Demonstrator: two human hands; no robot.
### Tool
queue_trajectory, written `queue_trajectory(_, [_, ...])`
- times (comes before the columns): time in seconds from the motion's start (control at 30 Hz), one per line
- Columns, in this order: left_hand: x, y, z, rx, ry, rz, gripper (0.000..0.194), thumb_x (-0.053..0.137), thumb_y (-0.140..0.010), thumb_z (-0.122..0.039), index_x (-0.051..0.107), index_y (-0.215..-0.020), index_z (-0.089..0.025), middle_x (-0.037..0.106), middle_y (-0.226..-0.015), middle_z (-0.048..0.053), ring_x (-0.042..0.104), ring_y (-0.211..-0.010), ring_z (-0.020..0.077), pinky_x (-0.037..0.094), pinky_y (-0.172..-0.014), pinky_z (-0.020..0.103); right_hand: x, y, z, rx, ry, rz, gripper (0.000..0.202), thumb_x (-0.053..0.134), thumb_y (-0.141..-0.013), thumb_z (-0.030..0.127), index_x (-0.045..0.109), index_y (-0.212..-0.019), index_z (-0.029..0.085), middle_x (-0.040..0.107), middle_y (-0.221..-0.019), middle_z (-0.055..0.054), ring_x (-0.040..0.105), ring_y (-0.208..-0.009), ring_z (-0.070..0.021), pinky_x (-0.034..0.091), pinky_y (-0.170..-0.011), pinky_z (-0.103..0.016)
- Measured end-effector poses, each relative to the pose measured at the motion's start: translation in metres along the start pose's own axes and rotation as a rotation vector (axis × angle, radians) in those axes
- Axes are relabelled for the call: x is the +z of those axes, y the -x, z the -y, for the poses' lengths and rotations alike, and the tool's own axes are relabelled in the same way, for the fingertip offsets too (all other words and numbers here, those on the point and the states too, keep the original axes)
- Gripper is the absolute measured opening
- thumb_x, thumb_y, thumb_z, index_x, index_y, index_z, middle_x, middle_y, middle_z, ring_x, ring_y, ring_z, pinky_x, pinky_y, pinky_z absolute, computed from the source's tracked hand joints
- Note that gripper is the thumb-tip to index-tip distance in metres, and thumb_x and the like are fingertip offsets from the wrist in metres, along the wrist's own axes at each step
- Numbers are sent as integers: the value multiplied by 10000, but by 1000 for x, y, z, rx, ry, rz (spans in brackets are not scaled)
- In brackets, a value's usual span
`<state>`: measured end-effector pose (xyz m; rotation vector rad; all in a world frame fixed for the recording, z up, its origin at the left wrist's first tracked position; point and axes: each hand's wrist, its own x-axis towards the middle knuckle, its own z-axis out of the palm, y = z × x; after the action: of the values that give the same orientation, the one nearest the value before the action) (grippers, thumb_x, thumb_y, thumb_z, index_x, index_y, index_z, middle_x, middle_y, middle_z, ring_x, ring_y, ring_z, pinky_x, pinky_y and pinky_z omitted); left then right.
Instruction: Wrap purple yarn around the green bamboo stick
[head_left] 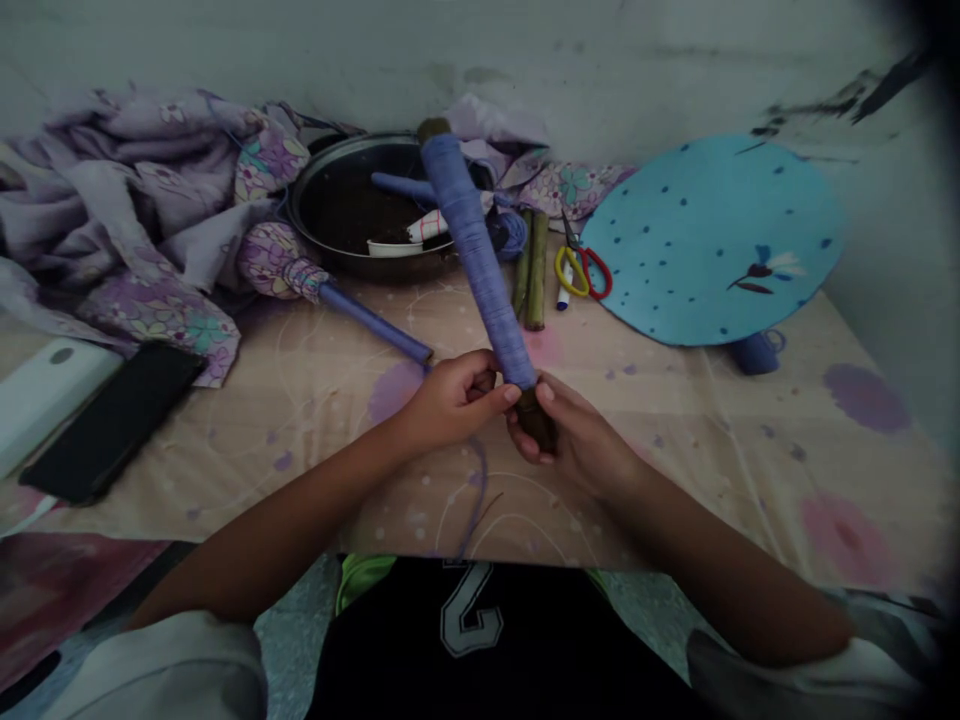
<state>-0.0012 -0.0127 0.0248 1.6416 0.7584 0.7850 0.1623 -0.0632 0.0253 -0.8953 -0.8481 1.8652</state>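
Observation:
A stick wrapped in purple yarn (480,260) slants up and away over the table, its brown ends bare. My right hand (577,425) is closed around its lower end. Just left of it, my left hand (465,395) pinches at the lower edge of the wrapping, thumb against the stick. From below my hands a loose purple strand (478,490) runs down to the table's front edge. Left of the stick lies a thinner purple-wrapped stick (375,320), its far end in a flowered cloth bundle.
A dark pan (337,245) stands at the back, holding a purple-wrapped piece. To its right are bare green stalks (536,275), scissors (585,272), a marker (564,293) and a blue dotted oval board (675,260). Crumpled cloth (165,190), a phone (112,420) and a white box (56,385) lie left.

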Motion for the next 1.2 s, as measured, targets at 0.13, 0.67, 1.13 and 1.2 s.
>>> queue_trajectory(0.13, [1, -2, 4, -17, -2, -24, 405, 589, -797, -515, 557, -912, -128, 609, -658, 13, 599, -607, 117, 437, -511, 206, 1, 0, -2, -85, 58, -49, 378, 658, -782, 496, 455, -890, 197, 556, -700, 32, 469, -447, -56, 241, -362, -153])
queue_trajectory(0.67, [1, -1, 5, 9, 145, 101, 385, 579, -813, -504, 537, -893, -130, 602, -714, 21, 618, -596, 109, 505, -548, 217, 1, -3, -10, -2, -87, -71, 429, 573, -801, 601, 509, -908, 190, 558, -726, 1, 506, -552, -94, 317, -393, -166])
queue_trajectory(1.13, [-2, -4, 1, -37, 300, 151, 372, 580, -824, -484, 502, -948, -142, 604, -659, 0, 629, -588, 114, 492, -545, 212, -3, -3, -12, 7, -124, 20, 389, 607, -802, 548, 577, -858, 164, 580, -718, -4, 467, -480, -62, 265, -359, -156])
queue_trajectory(1.2, [-3, -3, 0, -26, 304, 168, 362, 578, -829, -476, 508, -945, -141, 611, -693, 10, 632, -605, 115, 499, -561, 216, -4, -4, -13, 9, -123, 42, 404, 577, -816, 566, 571, -860, 164, 565, -696, 4, 436, -451, -53, 235, -343, -154])
